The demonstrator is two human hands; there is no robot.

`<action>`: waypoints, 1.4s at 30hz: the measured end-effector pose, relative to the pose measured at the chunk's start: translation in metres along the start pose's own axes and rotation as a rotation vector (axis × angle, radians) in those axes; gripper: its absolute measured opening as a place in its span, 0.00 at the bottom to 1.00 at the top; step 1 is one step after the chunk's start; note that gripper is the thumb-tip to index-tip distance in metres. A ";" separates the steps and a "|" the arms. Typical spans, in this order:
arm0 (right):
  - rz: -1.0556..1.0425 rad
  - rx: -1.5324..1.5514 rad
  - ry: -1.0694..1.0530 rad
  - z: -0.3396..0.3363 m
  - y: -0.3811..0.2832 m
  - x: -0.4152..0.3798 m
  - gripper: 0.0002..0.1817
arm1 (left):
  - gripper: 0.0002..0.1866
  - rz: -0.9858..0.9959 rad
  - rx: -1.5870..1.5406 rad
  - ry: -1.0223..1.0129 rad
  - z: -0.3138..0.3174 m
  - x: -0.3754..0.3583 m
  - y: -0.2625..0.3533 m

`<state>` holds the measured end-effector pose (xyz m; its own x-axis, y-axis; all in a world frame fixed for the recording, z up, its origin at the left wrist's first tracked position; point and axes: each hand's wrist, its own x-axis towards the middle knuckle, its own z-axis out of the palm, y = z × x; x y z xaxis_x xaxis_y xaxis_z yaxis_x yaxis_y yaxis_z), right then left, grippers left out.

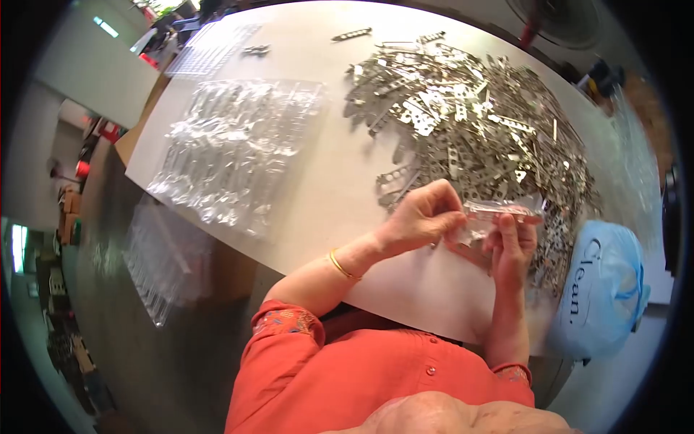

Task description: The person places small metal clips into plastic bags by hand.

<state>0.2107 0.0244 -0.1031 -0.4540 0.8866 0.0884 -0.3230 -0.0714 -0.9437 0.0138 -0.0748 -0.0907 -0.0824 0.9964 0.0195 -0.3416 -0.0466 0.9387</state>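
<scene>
My left hand (425, 215), with a gold bangle at the wrist, is closed in a pinch at the left end of a small clear plastic bag (477, 230). My right hand (512, 242) grips the other end, its thumb pressed on top. Something shiny and narrow shows in or along the bag, but glare hides what it is. Just beyond both hands spreads a large heap of flat, perforated metal pieces (463, 108).
On the white table (329, 166), clear plastic packets (224, 145) lie to the left. Two small groups of metal pieces (351, 34) (256, 50) sit at the back. A blue plastic bag (603, 289) stands at the right edge. More clear plastic (163, 253) hangs below the left edge.
</scene>
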 end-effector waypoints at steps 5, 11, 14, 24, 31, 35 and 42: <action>-0.054 -0.018 -0.013 0.003 -0.001 -0.003 0.03 | 0.10 -0.037 0.027 0.014 -0.002 0.002 -0.002; -0.078 -0.098 -0.025 0.006 -0.001 -0.005 0.04 | 0.08 -0.008 0.135 0.038 -0.002 0.001 -0.004; -0.096 -0.095 -0.067 0.003 0.000 -0.004 0.07 | 0.08 -0.049 0.131 0.032 -0.002 0.000 -0.001; -0.064 -0.179 -0.161 0.006 -0.005 -0.005 0.09 | 0.08 -0.047 0.149 -0.002 0.000 -0.001 0.005; -0.138 -0.221 -0.184 0.008 -0.012 -0.004 0.04 | 0.10 0.132 0.279 0.041 0.001 0.002 -0.002; -0.140 -0.264 -0.260 0.011 -0.009 -0.007 0.04 | 0.13 0.384 0.525 0.010 0.002 0.003 0.003; -0.049 -0.255 -0.295 0.014 -0.006 -0.012 0.06 | 0.09 0.419 0.733 -0.053 0.008 0.000 0.009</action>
<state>0.2065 0.0081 -0.0940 -0.6742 0.7143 0.1877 -0.1502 0.1162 -0.9818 0.0187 -0.0743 -0.0793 -0.0162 0.9098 0.4148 0.4025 -0.3738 0.8356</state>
